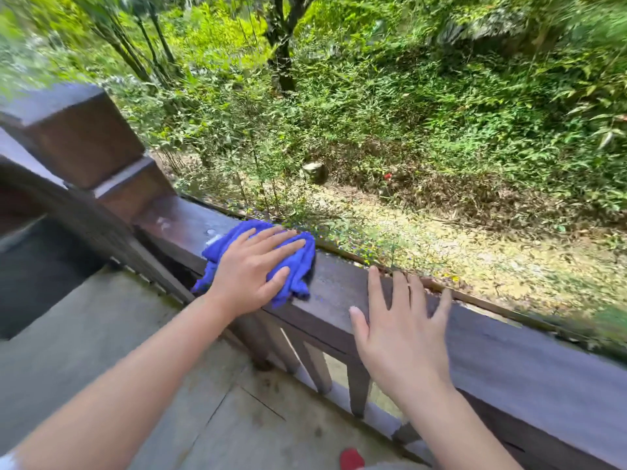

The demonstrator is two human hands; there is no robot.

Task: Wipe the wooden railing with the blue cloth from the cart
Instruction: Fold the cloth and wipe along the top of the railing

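The dark wooden railing [342,286] runs from the middle left down to the lower right. A crumpled blue cloth [295,262] lies on its flat top near the left end. My left hand [251,266] presses flat on the cloth, fingers spread, covering most of it. My right hand [403,330] rests flat on the bare rail top just right of the cloth, fingers apart and holding nothing. The cart is out of view.
A thick wooden corner post [78,134] rises at the railing's left end. Balusters [359,385] stand under the rail. A concrete floor [135,351] lies on my side. Beyond the rail the ground drops to leaf litter and dense green shrubs [407,106].
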